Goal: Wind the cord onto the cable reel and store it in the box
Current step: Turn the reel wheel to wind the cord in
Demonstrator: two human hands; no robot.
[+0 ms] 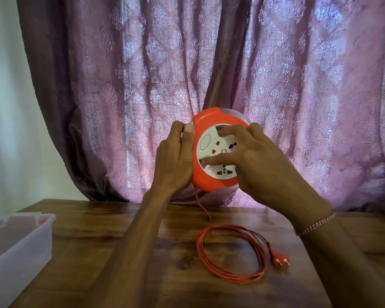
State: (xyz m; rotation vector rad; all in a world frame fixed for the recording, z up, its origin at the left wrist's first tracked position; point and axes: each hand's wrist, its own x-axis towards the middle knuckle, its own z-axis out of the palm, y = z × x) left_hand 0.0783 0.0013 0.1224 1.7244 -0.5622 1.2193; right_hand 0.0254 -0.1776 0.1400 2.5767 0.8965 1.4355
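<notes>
Two hands hold the cable reel (pixel 216 150) up above the surface (pixel 142 241), in front of the curtain (pixel 209 63). The left hand (pixel 176 158) grips the orange rim from the side, thumb on the front edge and fingers (pixel 178 127) curled behind. The right hand (pixel 251 156) lies across the white socket face, its fingers (pixel 218 161) spread apart and pressing into the recesses of the inner disc, seemingly ready to turn it.

The reel looks like light, rigid, smooth plastic, so a clamp on the rim with the other hand driving the hub seems the sound hold; the socket plate could slip under flat fingertips.

The thin orange cord (pixel 231 252) hangs from the reel's underside, clear of both hands, and lies in a loose coil on the surface below, ending in a two-pin plug (pixel 279 258) at the coil's right. It looks limp and prone to tangle or snag as it feeds in.

The translucent storage box (pixel 20 245) sits at the far left, well apart.
</notes>
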